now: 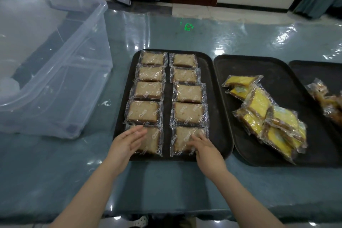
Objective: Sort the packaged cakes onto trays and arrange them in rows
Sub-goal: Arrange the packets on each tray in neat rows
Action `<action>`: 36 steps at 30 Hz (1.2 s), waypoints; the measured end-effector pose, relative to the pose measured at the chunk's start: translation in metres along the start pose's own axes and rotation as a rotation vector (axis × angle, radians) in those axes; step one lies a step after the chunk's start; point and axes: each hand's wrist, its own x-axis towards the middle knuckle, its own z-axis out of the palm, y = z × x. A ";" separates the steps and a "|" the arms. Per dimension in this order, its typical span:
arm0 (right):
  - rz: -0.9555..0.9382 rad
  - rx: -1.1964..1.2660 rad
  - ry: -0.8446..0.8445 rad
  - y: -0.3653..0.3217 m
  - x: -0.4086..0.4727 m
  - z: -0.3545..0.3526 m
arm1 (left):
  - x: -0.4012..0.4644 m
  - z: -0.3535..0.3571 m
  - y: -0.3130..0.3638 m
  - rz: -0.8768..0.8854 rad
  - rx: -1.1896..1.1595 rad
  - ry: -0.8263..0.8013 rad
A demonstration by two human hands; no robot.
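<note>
A black tray (pixel 216 98) holds several brown packaged cakes in two straight columns. My left hand (pixel 125 144) lies with straight fingers on the nearest cake of the left column (pixel 154 139). My right hand (pixel 205 149) rests with relaxed fingers on the nearest cake of the right column (pixel 183 139). Neither hand grips anything. A second black tray (pixel 231 65) to the right carries a loose heap of yellow packaged cakes (pixel 266 111). A third tray (pixel 314 68) at the far right holds darker packaged cakes (pixel 325 100), partly cut off by the frame edge.
A large clear plastic bin (pixel 55 72) lies tilted at the left on the plastic-covered teal table (pixel 166 181). The table's near edge runs along the bottom of the view. Doors and a floor lie beyond the far edge.
</note>
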 end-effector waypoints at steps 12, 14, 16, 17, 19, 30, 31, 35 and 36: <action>0.163 -0.132 -0.106 0.011 0.019 -0.020 | 0.003 0.000 0.004 0.000 0.022 -0.022; 0.163 -0.131 -0.131 0.012 0.024 -0.022 | 0.003 0.005 0.005 0.000 0.018 -0.031; 0.162 -0.117 -0.129 0.014 0.029 -0.027 | 0.004 0.010 0.007 -0.008 0.014 -0.036; 0.160 -0.106 -0.128 0.015 0.032 -0.031 | 0.005 0.013 0.008 -0.011 0.015 -0.032; 0.161 -0.068 -0.123 0.018 0.040 -0.039 | 0.007 0.018 0.012 -0.005 0.038 -0.019; 0.127 0.024 -0.092 0.051 0.108 -0.057 | 0.040 0.066 0.033 0.204 0.578 0.141; 0.113 0.006 -0.095 0.054 0.115 -0.055 | 0.044 0.069 0.030 0.192 0.638 0.158; 0.020 -0.069 -0.099 0.062 0.143 -0.046 | 0.054 0.079 0.021 0.150 0.845 0.194; -0.002 -0.093 -0.106 0.064 0.150 -0.045 | 0.055 0.081 0.020 0.164 0.896 0.195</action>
